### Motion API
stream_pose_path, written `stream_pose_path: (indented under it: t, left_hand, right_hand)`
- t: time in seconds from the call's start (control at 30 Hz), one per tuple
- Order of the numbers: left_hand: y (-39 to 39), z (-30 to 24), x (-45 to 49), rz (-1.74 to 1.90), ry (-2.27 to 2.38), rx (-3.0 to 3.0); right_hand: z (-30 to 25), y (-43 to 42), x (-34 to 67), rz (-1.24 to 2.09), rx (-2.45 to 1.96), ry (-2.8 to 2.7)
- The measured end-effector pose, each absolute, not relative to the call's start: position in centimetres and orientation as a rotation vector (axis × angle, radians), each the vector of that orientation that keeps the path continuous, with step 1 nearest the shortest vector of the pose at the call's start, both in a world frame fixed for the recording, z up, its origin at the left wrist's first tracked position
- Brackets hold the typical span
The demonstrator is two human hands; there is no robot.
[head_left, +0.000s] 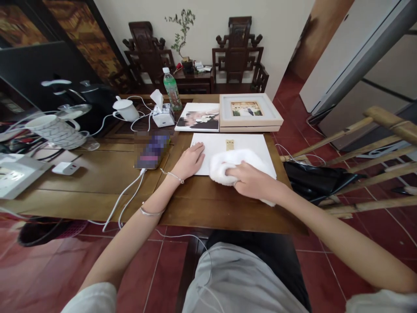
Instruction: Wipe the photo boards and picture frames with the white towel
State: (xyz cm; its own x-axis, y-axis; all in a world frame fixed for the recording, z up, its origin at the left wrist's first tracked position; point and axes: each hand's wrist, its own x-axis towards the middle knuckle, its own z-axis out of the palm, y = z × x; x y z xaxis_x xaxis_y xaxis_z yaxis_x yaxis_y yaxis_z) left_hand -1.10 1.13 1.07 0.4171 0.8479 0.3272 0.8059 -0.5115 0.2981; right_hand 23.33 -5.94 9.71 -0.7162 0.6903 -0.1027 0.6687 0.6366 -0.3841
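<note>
A white flat board (254, 143), like the back of a picture frame with a small tan hanger tab (230, 144), lies on the wooden table (208, 208) in front of me. My left hand (189, 161) rests flat on the board's left edge, fingers stretched out. My right hand (249, 180) presses a white fluffy cloth (239, 161) onto the board, fingers closed over it.
Behind the board lie a photo print (198, 117) and a white framed photo (249, 111). A phone (152, 151) with a white cable, a tissue box (163, 114), a green bottle (172, 89), cups and a kettle stand to the left. A wooden rack (368, 148) is at right.
</note>
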Motion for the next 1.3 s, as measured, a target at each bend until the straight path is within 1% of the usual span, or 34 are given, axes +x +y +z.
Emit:
stream_pose_path:
  t: [0.23, 0.37, 0.5, 0.67, 0.8, 0.93, 1.1, 1.3]
  left_hand:
    - [1.3, 0.8, -1.4, 0.698, 1.472, 2.565]
    - [1.4, 0.6, -1.6, 0.708, 1.47, 2.553]
    - [1.4, 0.6, -1.6, 0.714, 1.461, 2.541]
    - [1.2, 0.9, -1.2, 0.707, 1.477, 2.544]
    - [1.1, 0.7, -1.0, 0.697, 1.526, 2.493]
    - [1.1, 0.1, -0.9, 0.701, 1.592, 2.415]
    - [1.3, -0.4, -0.9, 0.734, 1.604, 2.376]
    - [1.3, -0.3, -0.9, 0.698, 1.59, 2.369]
  right_hand:
    - [9.2, 2.2, 21.8, 0.494, -1.298, -2.634]
    - [9.1, 4.2, 21.1, 0.492, -1.354, -2.526]
    - [8.8, 3.0, 20.9, 0.466, -1.329, -2.53]
    - [7.8, -2.3, 21.6, 0.452, -1.218, -2.614]
    - [7.8, -7.2, 22.2, 0.587, -1.147, -2.656]
    - [8.7, -9.4, 22.5, 0.683, -1.124, -2.695]
    - [9.7, -7.1, 22.1, 0.602, -1.211, -2.71]
    - [9.9, -0.1, 20.5, 0.535, -1.398, -2.586]
